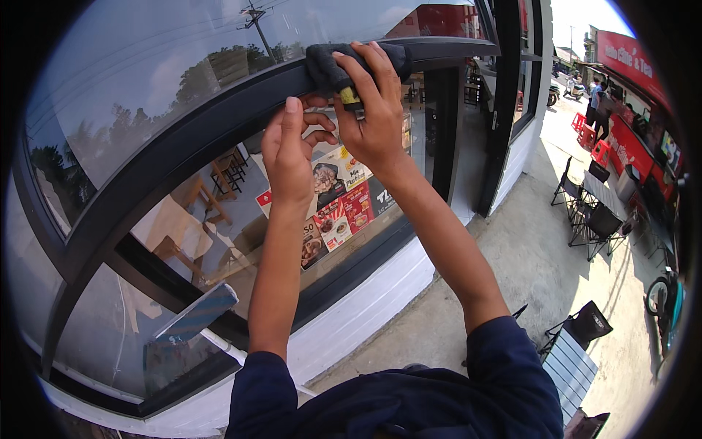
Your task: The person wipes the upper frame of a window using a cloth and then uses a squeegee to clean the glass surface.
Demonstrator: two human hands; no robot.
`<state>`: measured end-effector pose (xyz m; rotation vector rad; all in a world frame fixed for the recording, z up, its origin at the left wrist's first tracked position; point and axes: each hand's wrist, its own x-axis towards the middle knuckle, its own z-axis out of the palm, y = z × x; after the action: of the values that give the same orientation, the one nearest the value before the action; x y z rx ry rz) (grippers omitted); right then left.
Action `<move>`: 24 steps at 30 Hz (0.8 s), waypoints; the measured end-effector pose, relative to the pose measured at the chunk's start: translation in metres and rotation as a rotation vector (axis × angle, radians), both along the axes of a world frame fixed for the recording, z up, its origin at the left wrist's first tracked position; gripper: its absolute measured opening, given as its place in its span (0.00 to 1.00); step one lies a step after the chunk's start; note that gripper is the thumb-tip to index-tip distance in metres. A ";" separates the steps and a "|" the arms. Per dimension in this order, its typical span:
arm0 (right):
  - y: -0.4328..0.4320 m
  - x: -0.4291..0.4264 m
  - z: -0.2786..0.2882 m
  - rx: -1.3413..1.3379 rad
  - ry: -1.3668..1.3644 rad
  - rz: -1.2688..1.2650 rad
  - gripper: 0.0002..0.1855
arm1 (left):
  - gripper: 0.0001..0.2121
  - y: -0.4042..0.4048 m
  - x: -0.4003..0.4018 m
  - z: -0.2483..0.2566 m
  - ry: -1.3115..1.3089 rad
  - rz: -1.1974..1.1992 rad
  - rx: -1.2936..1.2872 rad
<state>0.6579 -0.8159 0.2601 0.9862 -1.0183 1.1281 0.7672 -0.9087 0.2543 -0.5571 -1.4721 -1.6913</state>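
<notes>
My right hand (pixel 373 110) grips a bunched dark grey cloth (pixel 329 66), pressed over the black window frame rail (pixel 219 110). A small yellow and black piece (pixel 349 97) shows under the cloth beside my fingers; what it belongs to is hidden. My left hand (pixel 293 148) is raised just below the rail, left of the cloth. Its thumb points up and its curled fingers are apart, with nothing visible in them. Above the rail, a large glass pane (pixel 164 71) reflects trees and a utility pole.
A flat-headed window squeegee (pixel 194 313) on a white pole leans at lower left. Printed food posters (pixel 345 208) sit behind the lower glass. An open doorway (pixel 471 137) lies to the right. Folding chairs (pixel 603 222) and a slatted table (pixel 570 362) stand on the concrete.
</notes>
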 end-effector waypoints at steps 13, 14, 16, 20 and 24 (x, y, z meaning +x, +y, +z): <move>0.024 -0.095 -0.010 -0.228 -0.060 0.022 0.24 | 0.19 0.014 -0.020 -0.004 0.059 0.026 0.010; 0.020 -0.093 -0.009 -0.229 -0.065 0.038 0.24 | 0.20 0.013 -0.021 -0.003 0.073 0.051 0.001; 0.012 -0.077 -0.005 -0.257 -0.086 -0.005 0.24 | 0.20 0.020 -0.021 -0.005 0.060 0.138 0.018; 0.004 -0.050 0.001 -0.160 0.026 0.074 0.28 | 0.21 0.051 -0.029 -0.007 0.127 0.216 0.094; 0.012 -0.057 0.003 -0.090 0.059 0.090 0.29 | 0.22 0.062 -0.043 -0.010 0.196 0.245 0.141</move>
<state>0.6008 -0.8042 0.2631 0.9958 -0.8757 1.2015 0.7246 -0.8472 0.2442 -0.4336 -1.2181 -1.4894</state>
